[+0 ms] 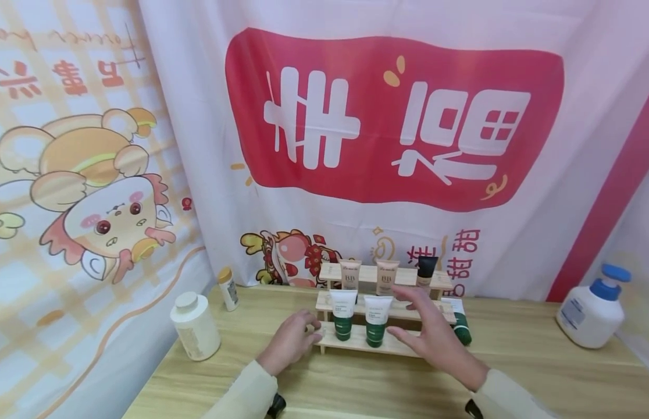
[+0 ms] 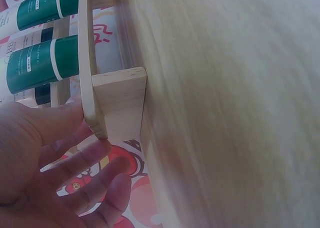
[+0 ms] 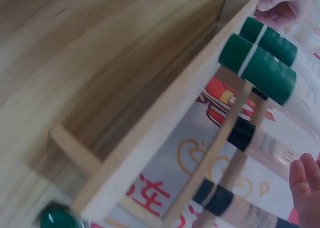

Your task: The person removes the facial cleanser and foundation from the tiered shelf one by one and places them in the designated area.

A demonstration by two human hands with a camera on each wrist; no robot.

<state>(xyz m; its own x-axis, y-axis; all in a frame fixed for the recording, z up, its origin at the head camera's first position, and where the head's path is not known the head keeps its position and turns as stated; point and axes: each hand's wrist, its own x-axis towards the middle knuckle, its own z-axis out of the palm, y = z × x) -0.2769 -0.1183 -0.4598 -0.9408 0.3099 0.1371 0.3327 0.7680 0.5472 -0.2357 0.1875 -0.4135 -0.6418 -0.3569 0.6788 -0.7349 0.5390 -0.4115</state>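
A tiered wooden rack (image 1: 403, 347) stands on the table. Two white-and-green tubes (image 1: 343, 317) (image 3: 257, 68) stand cap-down on its lowest board. Behind them are two pale pink BB tubes (image 1: 387, 273) and a black-topped tube (image 1: 426, 267). My left hand (image 1: 290, 342) grips the left end of the lowest board (image 2: 88, 58), its thumb on the upper face and its other fingers around the end. Beside the right white-and-green tube (image 1: 375, 331), my right hand (image 1: 434, 331) holds nothing, its thumb and fingers spread apart.
Another white-and-green tube (image 1: 462, 327) is just right of the rack. A white pump bottle (image 1: 590, 314) stands farther right. On the left are a white jar (image 1: 196, 331) and a small yellow-capped bottle (image 1: 228, 291). A printed cloth (image 1: 199, 145) hangs behind the table.
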